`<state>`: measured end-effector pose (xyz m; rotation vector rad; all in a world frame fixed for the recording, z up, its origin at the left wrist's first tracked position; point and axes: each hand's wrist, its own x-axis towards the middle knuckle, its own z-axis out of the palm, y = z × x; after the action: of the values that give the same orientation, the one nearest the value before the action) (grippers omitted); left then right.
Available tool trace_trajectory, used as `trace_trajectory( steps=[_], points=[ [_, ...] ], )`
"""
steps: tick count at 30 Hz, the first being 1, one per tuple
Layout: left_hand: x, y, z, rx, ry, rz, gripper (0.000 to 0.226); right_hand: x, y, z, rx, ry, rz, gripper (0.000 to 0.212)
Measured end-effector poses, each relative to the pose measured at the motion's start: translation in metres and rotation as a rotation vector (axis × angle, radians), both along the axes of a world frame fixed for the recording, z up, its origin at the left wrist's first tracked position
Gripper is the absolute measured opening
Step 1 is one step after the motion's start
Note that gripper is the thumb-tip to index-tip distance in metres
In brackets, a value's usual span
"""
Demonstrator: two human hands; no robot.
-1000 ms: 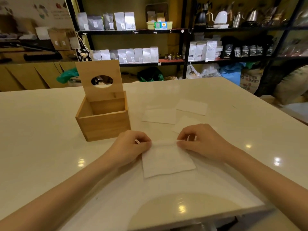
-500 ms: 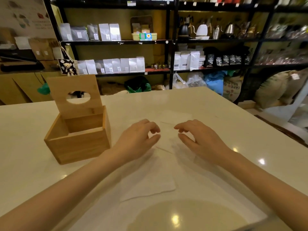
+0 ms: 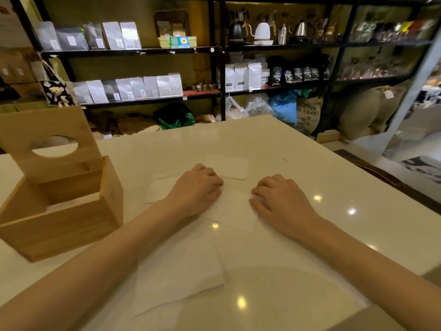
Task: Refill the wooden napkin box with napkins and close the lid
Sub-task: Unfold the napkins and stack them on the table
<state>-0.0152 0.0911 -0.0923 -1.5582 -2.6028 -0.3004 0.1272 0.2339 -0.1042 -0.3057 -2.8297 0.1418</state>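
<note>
The wooden napkin box (image 3: 71, 225) stands at the left of the white table, its lid (image 3: 47, 142) with an oval hole raised upright. A pale strip shows inside the box. Several white napkins lie flat on the table: one nearest me (image 3: 179, 271), one between my hands (image 3: 235, 209), one to the left (image 3: 158, 189) and one farther back (image 3: 230, 167). My left hand (image 3: 198, 187) and my right hand (image 3: 278, 199) rest on opposite edges of the middle napkin, fingers curled down onto it.
The white table (image 3: 310, 235) ends in an edge to the right and another close to me. Black shelves (image 3: 214, 51) with bags, kettles and jars stand behind the table. Sacks and plastic bags lie on the floor below them.
My hands let go of the near napkin, which now lies flat close to me, and reached forward onto the napkin behind it. The view shifted right, so the box sits farther left.
</note>
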Motion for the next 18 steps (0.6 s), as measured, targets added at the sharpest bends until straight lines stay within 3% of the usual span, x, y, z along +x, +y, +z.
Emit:
trace_trajectory(
  steps=[8, 14, 18],
  points=[
    [0.005, 0.005, 0.005, 0.044, -0.077, 0.039, 0.02, -0.002, -0.002, 0.004, -0.166, 0.053, 0.021, 0.019],
    [0.015, -0.006, 0.01, 0.266, -0.22, 0.104, 0.012, -0.005, -0.002, 0.012, -0.395, 0.025, -0.009, 0.007],
    [0.02, -0.022, 0.021, 0.342, -0.226, 0.088, 0.013, -0.005, 0.0, 0.024, -0.556, 0.105, -0.003, 0.002]
  ],
)
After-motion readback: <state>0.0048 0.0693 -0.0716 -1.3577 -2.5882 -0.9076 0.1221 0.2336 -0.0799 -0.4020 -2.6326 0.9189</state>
